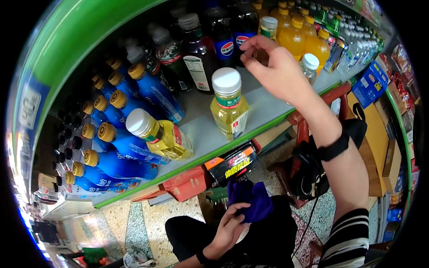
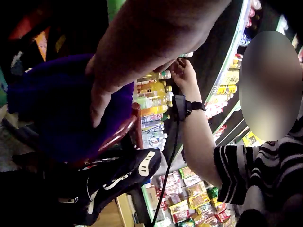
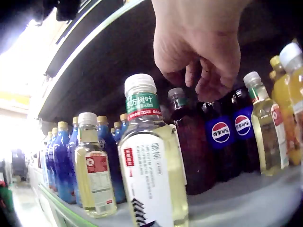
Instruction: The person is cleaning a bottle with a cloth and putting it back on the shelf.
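My right hand [image 1: 283,73] hovers over the shelf [image 1: 196,118] with loosely bent fingers and nothing in them. In the right wrist view it hangs above a dark red drink bottle [image 3: 194,146] and the cola bottles [image 3: 221,135]. Just left of it in the head view, a white-capped bottle of pale yellow tea [image 1: 230,111] stands near the shelf's front edge. A second tea bottle [image 1: 172,140] is further left, beside blue bottles [image 1: 134,145]. Low over the lap, my left hand [image 1: 227,232] holds a bunched purple cloth [image 1: 251,203]; its fingers lie over the cloth in the left wrist view.
Orange drink bottles [image 1: 292,38] and a white-capped bottle [image 1: 309,67] stand to the right of my right hand. Below the shelf edge sit a black box [image 1: 234,165] and a red package [image 1: 184,184]. A red chair arm [image 1: 328,94] and a black bag [image 1: 308,172] are at the right.
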The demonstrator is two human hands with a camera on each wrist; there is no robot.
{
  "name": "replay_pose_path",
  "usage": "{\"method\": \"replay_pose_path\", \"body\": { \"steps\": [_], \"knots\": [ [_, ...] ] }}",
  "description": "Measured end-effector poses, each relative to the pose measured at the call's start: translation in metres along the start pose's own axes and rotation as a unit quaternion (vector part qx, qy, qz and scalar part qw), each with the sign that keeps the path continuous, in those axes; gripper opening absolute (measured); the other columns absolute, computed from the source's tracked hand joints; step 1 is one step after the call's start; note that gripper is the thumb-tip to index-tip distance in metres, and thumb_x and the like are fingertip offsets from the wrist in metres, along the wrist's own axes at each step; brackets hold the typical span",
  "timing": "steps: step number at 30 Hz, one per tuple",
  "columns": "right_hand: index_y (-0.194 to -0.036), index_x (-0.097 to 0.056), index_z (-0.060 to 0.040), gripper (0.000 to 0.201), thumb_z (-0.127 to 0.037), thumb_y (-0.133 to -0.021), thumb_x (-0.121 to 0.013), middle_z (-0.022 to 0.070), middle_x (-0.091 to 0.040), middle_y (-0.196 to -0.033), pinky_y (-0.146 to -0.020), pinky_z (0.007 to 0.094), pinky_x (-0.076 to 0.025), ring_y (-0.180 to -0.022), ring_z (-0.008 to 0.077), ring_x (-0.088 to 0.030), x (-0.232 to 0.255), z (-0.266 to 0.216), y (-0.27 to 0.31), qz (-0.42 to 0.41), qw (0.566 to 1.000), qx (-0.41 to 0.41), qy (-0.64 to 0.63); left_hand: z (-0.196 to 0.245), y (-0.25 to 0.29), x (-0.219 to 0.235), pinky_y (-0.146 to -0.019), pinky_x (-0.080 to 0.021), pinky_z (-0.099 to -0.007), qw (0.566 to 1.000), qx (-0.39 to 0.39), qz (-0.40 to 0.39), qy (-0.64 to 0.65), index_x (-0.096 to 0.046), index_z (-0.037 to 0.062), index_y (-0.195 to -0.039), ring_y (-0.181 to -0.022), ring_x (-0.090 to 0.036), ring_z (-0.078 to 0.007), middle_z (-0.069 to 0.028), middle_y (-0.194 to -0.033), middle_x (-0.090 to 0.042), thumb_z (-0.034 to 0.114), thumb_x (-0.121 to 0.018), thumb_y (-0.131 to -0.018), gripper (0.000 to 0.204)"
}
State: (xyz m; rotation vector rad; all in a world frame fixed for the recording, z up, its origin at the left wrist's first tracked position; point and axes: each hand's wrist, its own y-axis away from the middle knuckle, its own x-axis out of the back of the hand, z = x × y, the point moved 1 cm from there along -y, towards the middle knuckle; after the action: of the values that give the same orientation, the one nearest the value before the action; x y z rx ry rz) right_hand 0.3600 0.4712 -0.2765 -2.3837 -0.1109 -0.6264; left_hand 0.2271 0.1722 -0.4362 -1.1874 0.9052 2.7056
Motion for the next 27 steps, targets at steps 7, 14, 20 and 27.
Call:
{"method": "replay_pose_path", "body": {
  "steps": [7,14,20,27],
  "knots": [
    [-0.114,-0.059,-0.0059,0.033,-0.023,-0.086,-0.065,0.0094,-0.065,-0.098,-0.076,0.0295,-0.05,-0.086,0.0187,-0.062,-0.021,-0.004,-0.053,-0.047,0.993,0.073,0.079,0.002,-0.023,0.043,-0.105,-0.036,-0.0473,0.993,0.006,-0.097,0.063,-0.042,-0.0008,-0.13,-0.124,-0.047,-0.0284,-0.0172,-0.131,-0.046,0.011,-0.039,-0.094,0.039],
    [-0.132,-0.049,-0.0136,0.049,-0.032,-0.089,-0.063,0.0125,-0.058,-0.123,-0.086,0.0352,-0.049,-0.1,0.0252,-0.061,-0.042,0.0,-0.086,-0.061,0.962,0.174,0.204,-0.004,-0.027,0.082,-0.101,-0.04,-0.0433,0.993,-0.014,-0.109,0.035,-0.046,0.0009,-0.128,-0.121,-0.05,-0.0247,-0.0138,-0.127,-0.05,0.015,-0.04,-0.096,0.036],
    [-0.142,-0.039,-0.0194,0.057,-0.041,-0.092,-0.055,0.0169,-0.047,-0.138,-0.103,0.0374,-0.041,-0.124,0.036,-0.047,-0.051,-0.004,-0.095,-0.115,0.912,0.206,0.335,-0.01,-0.027,0.094,-0.095,-0.044,-0.0399,0.994,0.003,-0.112,-0.006,-0.049,0.0043,-0.126,-0.114,-0.054,-0.0204,-0.0088,-0.123,-0.052,0.019,-0.042,-0.097,0.033],
    [-0.137,-0.043,-0.0155,0.056,-0.042,-0.09,-0.059,0.018,-0.057,-0.122,-0.087,0.0391,-0.049,-0.101,0.0336,-0.06,-0.036,-0.015,-0.091,-0.09,0.916,0.22,0.324,-0.019,-0.033,0.092,-0.097,-0.046,-0.0411,0.992,0.003,-0.114,-0.054,-0.049,0.0015,-0.125,-0.113,-0.056,-0.0235,-0.0141,-0.122,-0.054,0.022,-0.042,-0.098,0.035]
  ]
}}
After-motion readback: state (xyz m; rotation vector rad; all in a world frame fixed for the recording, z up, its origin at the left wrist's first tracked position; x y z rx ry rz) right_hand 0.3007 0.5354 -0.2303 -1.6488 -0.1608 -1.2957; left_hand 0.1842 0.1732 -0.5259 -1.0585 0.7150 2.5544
